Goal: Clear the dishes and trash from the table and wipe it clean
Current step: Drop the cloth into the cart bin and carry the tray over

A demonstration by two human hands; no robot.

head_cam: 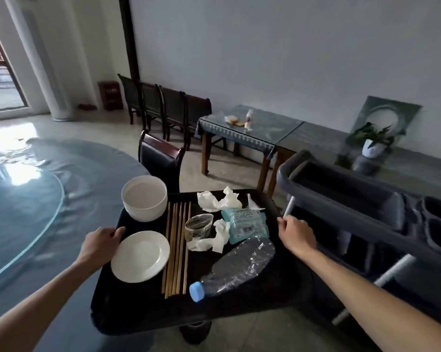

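- left hand [105, 241] and right hand [294, 233] are gripping opposite edges of the black plastic tray [143, 311].
- it is carrying white bowls [144, 198], plate [140, 255], chopsticks [176, 250], trash.
- round blue-covered table [23, 199] looks cleared; wiping is remaining.

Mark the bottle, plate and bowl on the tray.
bottle [236, 266]: head view, middle of crushed body.
plate [140, 255]: head view, centre of dish.
bowl [144, 194]: head view, inside bottom.

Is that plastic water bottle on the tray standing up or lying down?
Lying down. The water bottle rests on its side on the black tray, blue cap toward the camera.
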